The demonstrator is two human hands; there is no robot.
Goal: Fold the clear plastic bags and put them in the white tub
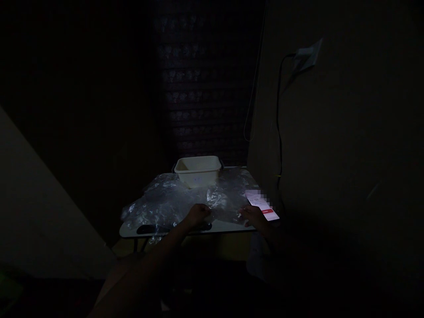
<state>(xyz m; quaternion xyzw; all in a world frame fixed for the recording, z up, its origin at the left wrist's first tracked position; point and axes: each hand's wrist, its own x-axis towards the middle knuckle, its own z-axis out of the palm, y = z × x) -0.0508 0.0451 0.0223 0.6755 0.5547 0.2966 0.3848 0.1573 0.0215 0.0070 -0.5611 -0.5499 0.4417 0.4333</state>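
Clear plastic [217, 198] in both hands' fingers [206, 210]

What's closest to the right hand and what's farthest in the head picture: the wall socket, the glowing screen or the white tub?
From the right hand:
1. Glowing screen: right beside it, on its right.
2. White tub: ahead and to the left, toward the table's back.
3. Wall socket: farthest, high up on the right.

A small table [228, 227] bears crumpled clear plastic [159, 201] — a cream basin [198, 178] amid it — and a lit screen [260, 204] at right.
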